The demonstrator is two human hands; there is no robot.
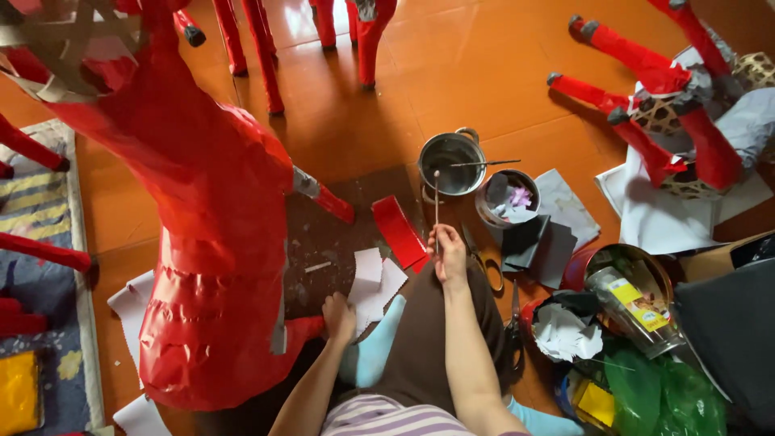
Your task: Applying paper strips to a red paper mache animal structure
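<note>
My right-hand fingers [442,239] pinch the lower end of a thin stick [437,198], held upright so its tip stands just beside the steel pot [452,161]. My left hand [339,316] rests with fingers curled at the edge of the white paper pieces [373,284] on the floor [484,73], grasping nothing I can confirm. The red paper-covered figure [210,242] stands at left, within reach.

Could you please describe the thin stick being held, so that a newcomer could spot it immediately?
Start at the big red paper-covered figure, then look right to the right hand above the knee. The thin stick rises from its fingers towards the metal pot; unlike the stick lying across the pot's rim, it stands upright.
</note>
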